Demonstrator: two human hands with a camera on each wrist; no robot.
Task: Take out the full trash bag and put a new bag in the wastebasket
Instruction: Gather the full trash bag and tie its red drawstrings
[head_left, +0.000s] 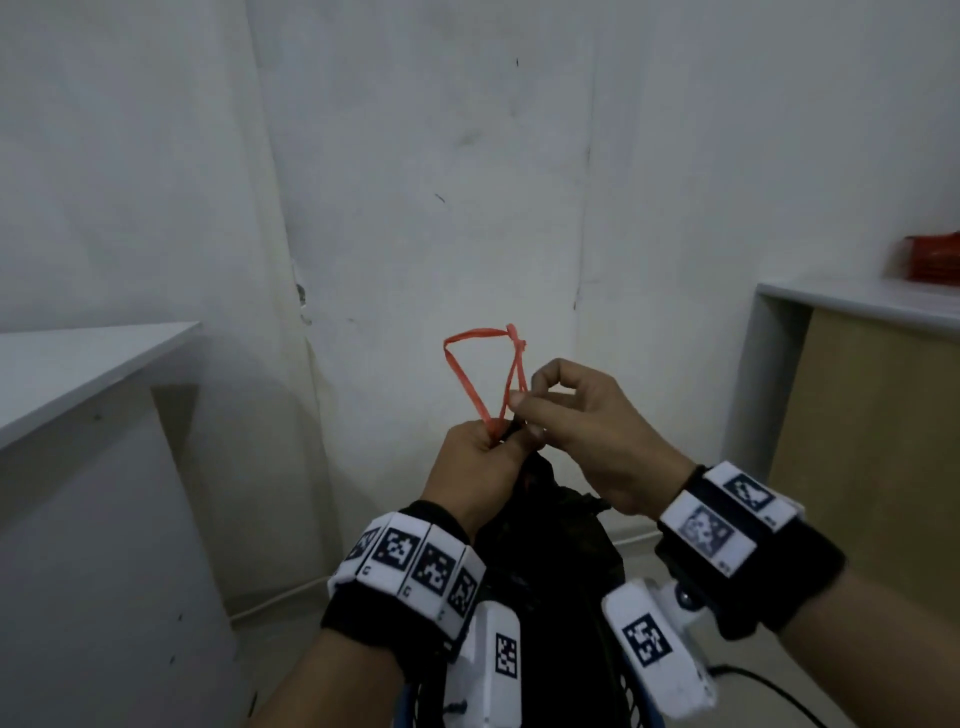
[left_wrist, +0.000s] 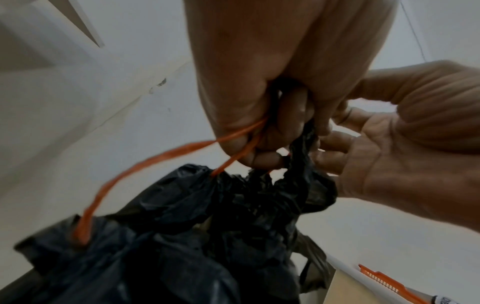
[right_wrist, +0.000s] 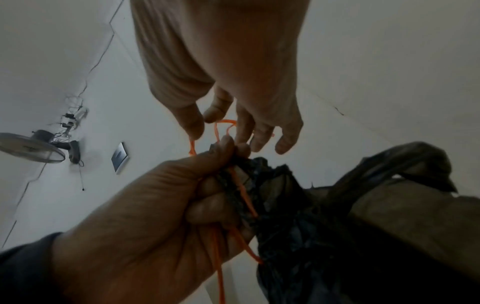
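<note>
Your left hand (head_left: 480, 462) is closed in a fist around the gathered neck of the black trash bag (head_left: 550, 545), fingers (left_wrist: 265, 159) curled over the plastic and over two strands of the orange drawstring (head_left: 470, 379). The bag hangs just below your fist, between your wrists, its body dropping out of sight at the near edge of the head view. Above your fist the drawstring rises in a loop with a knot at its far right corner. Your right hand (head_left: 587, 436) pinches one strand of that loop between thumb and forefinger, the other fingers loosely bent beside the bag's neck. A white counter (head_left: 78, 374) stands to the left and another counter (head_left: 852, 301) to the right, carrying a red box (head_left: 930, 257).
</note>
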